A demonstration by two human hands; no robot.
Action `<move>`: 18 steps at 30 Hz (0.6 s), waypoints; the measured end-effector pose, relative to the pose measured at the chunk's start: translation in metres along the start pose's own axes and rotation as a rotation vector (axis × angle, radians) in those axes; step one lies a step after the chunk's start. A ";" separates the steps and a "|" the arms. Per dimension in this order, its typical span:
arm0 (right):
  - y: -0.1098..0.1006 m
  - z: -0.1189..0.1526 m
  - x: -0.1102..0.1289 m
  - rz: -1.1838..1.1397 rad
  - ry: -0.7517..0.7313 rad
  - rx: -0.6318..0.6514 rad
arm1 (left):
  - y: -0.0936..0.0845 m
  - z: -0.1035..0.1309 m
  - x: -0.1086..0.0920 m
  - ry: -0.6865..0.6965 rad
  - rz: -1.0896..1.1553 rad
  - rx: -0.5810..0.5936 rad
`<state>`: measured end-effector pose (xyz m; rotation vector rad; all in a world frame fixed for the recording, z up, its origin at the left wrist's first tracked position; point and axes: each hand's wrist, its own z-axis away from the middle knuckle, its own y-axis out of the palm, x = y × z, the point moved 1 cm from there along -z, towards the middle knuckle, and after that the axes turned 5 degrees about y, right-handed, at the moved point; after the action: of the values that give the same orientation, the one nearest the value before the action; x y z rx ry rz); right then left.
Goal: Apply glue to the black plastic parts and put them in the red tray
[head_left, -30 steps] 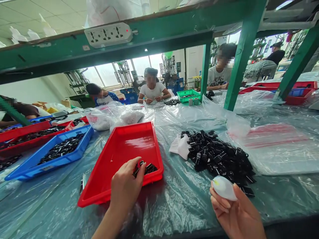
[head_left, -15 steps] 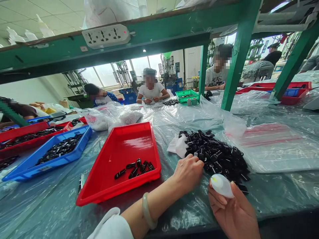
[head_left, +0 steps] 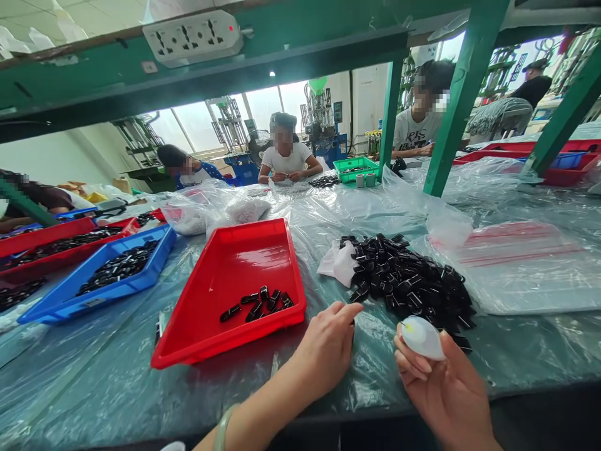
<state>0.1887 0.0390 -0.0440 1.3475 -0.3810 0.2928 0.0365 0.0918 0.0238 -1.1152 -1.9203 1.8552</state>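
Observation:
My left hand (head_left: 326,351) hovers over the plastic-covered table between the red tray (head_left: 235,260) and a pile of small black parts (head_left: 413,285). Its fingers are curled, and a dark piece shows at the fingertips. My right hand (head_left: 446,394) is shut on a small white rounded bottle (head_left: 422,337) with a yellow mark, just in front of the pile. Several black parts (head_left: 258,305) lie in the near right corner of the red tray. A white cloth (head_left: 339,263) lies at the pile's left edge.
A blue tray (head_left: 101,297) of black parts and another red tray (head_left: 42,235) stand at the left. Clear bags (head_left: 516,269) lie at the right. Green frame posts (head_left: 457,106) rise behind the pile, with a power strip (head_left: 195,36) overhead. Other people sit across the table.
My left hand left the red tray, where the parts now lie, reached into the black pile, then drew back toward me. My right hand kept the white bottle nearly still.

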 end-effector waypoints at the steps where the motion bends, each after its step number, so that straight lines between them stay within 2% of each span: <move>1: 0.001 0.001 0.001 0.001 0.008 -0.004 | -0.002 0.010 0.003 -0.016 0.035 -0.018; 7: 0.008 0.007 0.006 0.049 0.041 -0.045 | -0.002 0.059 0.015 -0.128 0.125 -0.061; 13: 0.011 0.007 0.007 0.176 0.049 -0.098 | -0.004 0.077 0.012 -0.180 0.072 -0.016; 15: 0.011 0.008 0.010 0.228 0.047 -0.113 | -0.004 0.082 0.008 -0.187 0.124 -0.072; 18: 0.011 0.015 0.017 0.309 0.044 -0.139 | 0.003 0.091 0.000 -0.163 0.320 -0.221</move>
<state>0.1981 0.0258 -0.0246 1.1424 -0.5634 0.5415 -0.0214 0.0233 0.0062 -1.4548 -2.1898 1.9826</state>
